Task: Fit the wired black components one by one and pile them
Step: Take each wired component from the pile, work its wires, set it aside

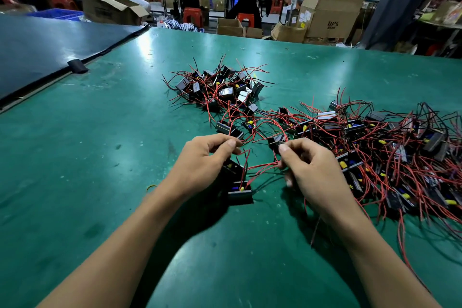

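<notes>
My left hand (pixel 205 157) curls its fingers round a black component (pixel 231 167) whose red and black wires rise past the thumb. Just below it a second black component (pixel 240 192) with a yellow and blue part lies on the green table (pixel 100 157). My right hand (pixel 310 170) pinches a bunch of red wires (pixel 262 166) running leftward toward those components. A small black component (pixel 276 141) sits right above the right thumb. A pile of wired black components (pixel 220 90) lies farther back in the middle. A larger tangled heap (pixel 390 152) spreads to the right.
A dark blue mat (pixel 45 52) with a black clip (pixel 77 66) covers the table's far left. Beyond the far edge stand cardboard boxes (pixel 330 15), red stools (pixel 192 16) and several people at other benches.
</notes>
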Demonstrator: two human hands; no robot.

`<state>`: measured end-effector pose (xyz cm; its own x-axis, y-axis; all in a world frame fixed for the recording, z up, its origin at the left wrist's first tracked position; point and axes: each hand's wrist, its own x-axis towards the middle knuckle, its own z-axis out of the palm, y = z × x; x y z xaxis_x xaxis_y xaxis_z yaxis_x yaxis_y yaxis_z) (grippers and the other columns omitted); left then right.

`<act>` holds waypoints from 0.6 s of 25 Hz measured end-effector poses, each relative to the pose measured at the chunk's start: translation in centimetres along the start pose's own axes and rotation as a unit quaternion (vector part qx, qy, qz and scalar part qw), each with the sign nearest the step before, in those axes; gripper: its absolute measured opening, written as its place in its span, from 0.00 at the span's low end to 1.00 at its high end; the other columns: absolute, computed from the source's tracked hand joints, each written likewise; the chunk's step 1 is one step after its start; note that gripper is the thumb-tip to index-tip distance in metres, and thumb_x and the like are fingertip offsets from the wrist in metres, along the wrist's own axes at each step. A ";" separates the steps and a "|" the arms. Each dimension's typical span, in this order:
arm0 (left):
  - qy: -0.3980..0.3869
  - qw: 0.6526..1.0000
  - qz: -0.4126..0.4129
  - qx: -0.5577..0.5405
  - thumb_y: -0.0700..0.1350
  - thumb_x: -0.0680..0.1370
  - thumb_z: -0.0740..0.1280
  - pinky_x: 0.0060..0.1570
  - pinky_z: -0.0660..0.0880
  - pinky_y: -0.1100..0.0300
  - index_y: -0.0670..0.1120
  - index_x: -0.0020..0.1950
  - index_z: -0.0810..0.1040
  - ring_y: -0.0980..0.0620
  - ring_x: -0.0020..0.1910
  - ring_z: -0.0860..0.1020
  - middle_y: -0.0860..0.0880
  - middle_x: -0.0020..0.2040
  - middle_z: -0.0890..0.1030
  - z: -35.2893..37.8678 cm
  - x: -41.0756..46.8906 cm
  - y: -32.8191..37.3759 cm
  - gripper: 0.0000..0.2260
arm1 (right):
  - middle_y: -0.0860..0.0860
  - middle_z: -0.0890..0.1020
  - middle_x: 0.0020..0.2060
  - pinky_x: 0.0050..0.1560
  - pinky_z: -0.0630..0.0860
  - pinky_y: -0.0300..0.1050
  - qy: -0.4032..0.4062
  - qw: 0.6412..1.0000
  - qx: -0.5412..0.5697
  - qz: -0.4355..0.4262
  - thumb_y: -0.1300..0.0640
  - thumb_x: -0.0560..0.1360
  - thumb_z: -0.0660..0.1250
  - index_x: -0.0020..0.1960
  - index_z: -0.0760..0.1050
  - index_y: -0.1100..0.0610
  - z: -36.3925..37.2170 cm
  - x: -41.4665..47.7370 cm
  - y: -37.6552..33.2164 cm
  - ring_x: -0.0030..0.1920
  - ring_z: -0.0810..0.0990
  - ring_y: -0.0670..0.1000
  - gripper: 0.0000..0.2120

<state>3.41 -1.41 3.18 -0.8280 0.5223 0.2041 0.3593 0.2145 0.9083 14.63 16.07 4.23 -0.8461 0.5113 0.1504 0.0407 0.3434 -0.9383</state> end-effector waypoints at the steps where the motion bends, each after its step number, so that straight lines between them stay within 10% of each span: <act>1: -0.005 1.000 -0.010 0.014 0.43 0.80 0.66 0.58 0.76 0.59 0.49 0.52 0.84 0.57 0.49 0.83 0.55 0.45 0.86 -0.3 0.1 -0.2 0.07 | 0.49 0.83 0.32 0.26 0.68 0.35 -0.035 0.998 0.035 0.035 0.52 0.80 0.67 0.44 0.79 0.57 -0.4 0.1 -0.1 0.24 0.73 0.47 0.10; 7: -0.016 0.995 -0.002 0.098 0.46 0.75 0.72 0.44 0.74 0.67 0.51 0.49 0.85 0.58 0.39 0.81 0.54 0.38 0.85 -1.0 -0.1 0.0 0.04 | 0.56 0.86 0.42 0.27 0.75 0.40 -0.289 0.945 0.076 0.134 0.47 0.71 0.75 0.49 0.84 0.56 -0.8 -0.9 -1.0 0.30 0.79 0.52 0.14; 15: -0.121 0.990 -0.012 0.068 0.41 0.74 0.73 0.30 0.67 0.74 0.53 0.49 0.86 0.64 0.27 0.72 0.58 0.34 0.81 -1.9 -0.4 1.1 0.08 | 0.58 0.84 0.38 0.32 0.79 0.41 -0.194 0.954 0.172 0.148 0.66 0.73 0.73 0.46 0.82 0.63 1.0 -0.8 0.1 0.32 0.81 0.52 0.03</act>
<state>3.27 -2.98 4.77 -0.7159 0.6943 0.0738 0.4081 0.3302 0.8511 14.76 14.89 3.71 -0.9604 0.1918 -0.2019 0.1887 -0.0852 -0.9783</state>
